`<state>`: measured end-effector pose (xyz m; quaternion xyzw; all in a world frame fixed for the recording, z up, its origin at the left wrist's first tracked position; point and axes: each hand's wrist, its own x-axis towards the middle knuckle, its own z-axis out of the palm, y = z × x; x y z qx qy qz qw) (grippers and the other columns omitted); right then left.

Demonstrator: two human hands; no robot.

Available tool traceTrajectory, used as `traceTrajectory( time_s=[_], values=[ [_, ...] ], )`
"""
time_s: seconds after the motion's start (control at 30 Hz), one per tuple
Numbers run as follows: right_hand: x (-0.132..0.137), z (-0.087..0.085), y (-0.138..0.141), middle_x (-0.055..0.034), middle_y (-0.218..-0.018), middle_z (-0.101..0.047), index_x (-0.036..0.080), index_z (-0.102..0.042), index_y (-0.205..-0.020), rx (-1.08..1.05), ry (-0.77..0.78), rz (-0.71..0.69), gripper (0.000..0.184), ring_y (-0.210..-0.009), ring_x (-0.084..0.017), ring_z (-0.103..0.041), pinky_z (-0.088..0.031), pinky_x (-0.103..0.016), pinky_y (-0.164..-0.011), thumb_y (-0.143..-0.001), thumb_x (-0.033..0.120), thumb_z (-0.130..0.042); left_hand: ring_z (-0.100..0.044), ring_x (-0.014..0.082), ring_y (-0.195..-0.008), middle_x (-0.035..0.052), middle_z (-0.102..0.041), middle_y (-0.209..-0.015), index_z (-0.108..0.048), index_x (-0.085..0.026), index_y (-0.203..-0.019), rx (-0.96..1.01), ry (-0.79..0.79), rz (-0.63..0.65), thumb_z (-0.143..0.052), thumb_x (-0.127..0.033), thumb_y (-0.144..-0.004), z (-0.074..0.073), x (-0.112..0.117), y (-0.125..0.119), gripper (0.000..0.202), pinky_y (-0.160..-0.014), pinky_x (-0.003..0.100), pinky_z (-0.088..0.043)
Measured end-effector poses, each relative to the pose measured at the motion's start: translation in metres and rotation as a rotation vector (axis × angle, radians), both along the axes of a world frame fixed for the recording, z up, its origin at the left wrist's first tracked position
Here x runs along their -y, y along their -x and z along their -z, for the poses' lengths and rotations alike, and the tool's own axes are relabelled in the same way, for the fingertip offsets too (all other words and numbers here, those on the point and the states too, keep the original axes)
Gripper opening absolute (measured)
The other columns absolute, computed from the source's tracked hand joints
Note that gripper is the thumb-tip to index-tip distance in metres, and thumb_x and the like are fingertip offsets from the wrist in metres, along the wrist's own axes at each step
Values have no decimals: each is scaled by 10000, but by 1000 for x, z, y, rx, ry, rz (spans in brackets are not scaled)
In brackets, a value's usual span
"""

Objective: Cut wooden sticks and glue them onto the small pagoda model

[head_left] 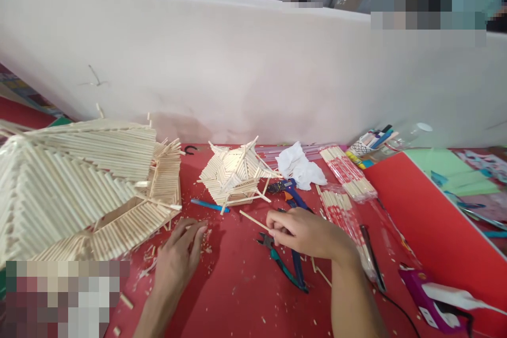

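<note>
Between the thumb and fingers of my right hand [295, 229] is a thin wooden stick [253, 218], its free end pointing up and left. Under that hand lie diagonal cutters [283, 264] with green and dark blue handles. My left hand [180, 248] is open over the red table, fingers stretched out and holding nothing visible. A small pagoda-like roof model of sticks [235, 174] stands just beyond both hands, a blue pen [209, 205] at its front edge. On the left, a larger stick-built roof model [79, 185] reaches close to my left hand.
Packs of chopsticks [348, 173], crumpled white tissue [300, 165] and a blue-handled tool [291, 193] lie at the right. Further right are a red board [431, 222], a pen cup [364, 142] and a glue gun [455, 296]. A white partition [237, 63] runs behind; people are beyond it.
</note>
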<state>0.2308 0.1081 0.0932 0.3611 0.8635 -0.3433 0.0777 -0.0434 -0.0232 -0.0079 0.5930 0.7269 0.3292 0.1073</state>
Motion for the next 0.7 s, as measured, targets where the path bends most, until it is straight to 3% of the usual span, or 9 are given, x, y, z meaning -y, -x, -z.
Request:
traceTrajectory(
  time_s=[0.07,0.13,0.27,0.37,0.53,0.7],
  values=[
    [1,0,3,2,-732,-702,227,-601,-895,-2,7,-3,125,-700,-161,-598,-318,-282,-666,-972,251,-505,-700,189,-923,76,-723,-1115,-720,-269,-1182,-77,18,-35,-448,-338,-1008,5,2,3,330,-687,238,-514],
    [3,0,6,-9,-759,-725,228,-608,-909,-15,22,-18,112,-732,-170,-623,-322,-280,-666,-961,235,-509,-712,186,-935,72,-729,-1130,-703,-277,-1243,-149,17,-47,-458,-281,-1005,10,3,6,342,-686,232,-522],
    [4,1,10,-10,-763,-741,228,-613,-932,-48,42,-34,100,-721,-172,-633,-337,-273,-667,-955,231,-515,-738,177,-910,40,-774,-1015,-740,-256,-1125,-226,-132,43,-523,-254,-1001,19,2,12,250,-747,227,-546],
    [4,2,10,-8,-782,-749,227,-613,-934,-68,41,-32,94,-739,-171,-644,-343,-268,-673,-955,231,-522,-752,169,-878,24,-792,-977,-718,-236,-1155,-252,-275,111,-546,-210,-987,22,1,15,241,-757,222,-558],
    [5,3,9,6,-774,-737,225,-624,-917,-71,48,-40,79,-710,-148,-630,-312,-270,-636,-945,228,-550,-753,183,-975,38,-781,-1111,-677,-227,-1239,-305,-309,75,-482,-121,-975,19,2,13,344,-841,254,-570],
    [5,3,8,2,-801,-706,216,-644,-890,-81,-1,-99,102,-688,-128,-572,-299,-277,-633,-941,221,-556,-745,189,-908,42,-787,-999,-713,-220,-1130,-309,-346,50,-560,-171,-982,16,1,11,218,-835,271,-560]
  ],
)
